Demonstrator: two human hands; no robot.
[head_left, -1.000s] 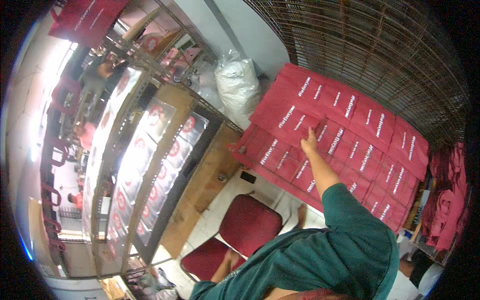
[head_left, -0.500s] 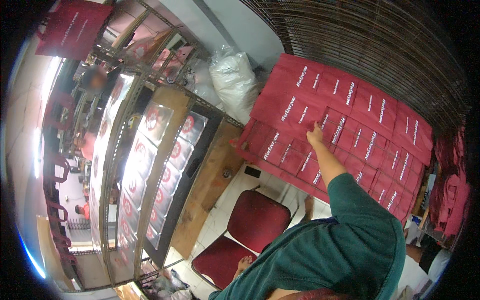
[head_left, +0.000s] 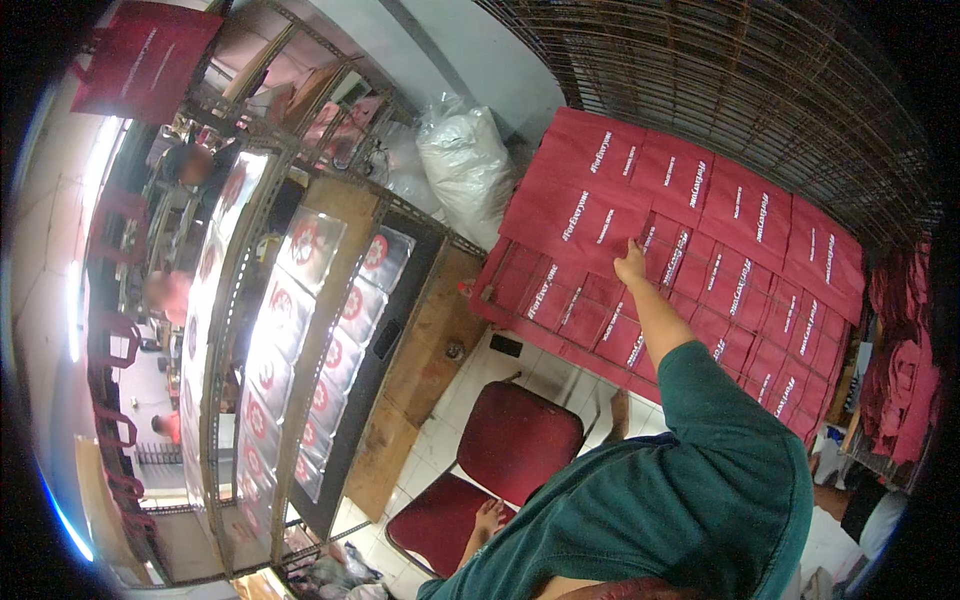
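Red fabric pieces point(head_left: 575, 215) with white print lie in overlapping rows across a wire drying rack point(head_left: 572, 318). My right hand point(head_left: 631, 264) reaches out over them from the green sleeve. Its index finger is stretched out and rests at the edge of one piece, by a gap where the wires show through. The other fingers are partly bent, and I see nothing held in them. My left hand point(head_left: 488, 517) hangs low beside the red chair point(head_left: 523, 440), fingers loosely apart and holding nothing that I can see. Its arm is partly hidden by my shirt.
Raised wire racks point(head_left: 720, 90) stand behind the fabric. On the left, a metal shelf point(head_left: 372, 205) carries clear-wrapped packs point(head_left: 290, 310) with red emblems. A white plastic sack point(head_left: 465, 165) leans at the back corner. More red fabric point(head_left: 905, 400) is heaped at the right edge.
My right hand stays nearly in place on the fabric pieces. More of my left hand and forearm shows beside the chair. The whole view has shifted slightly.
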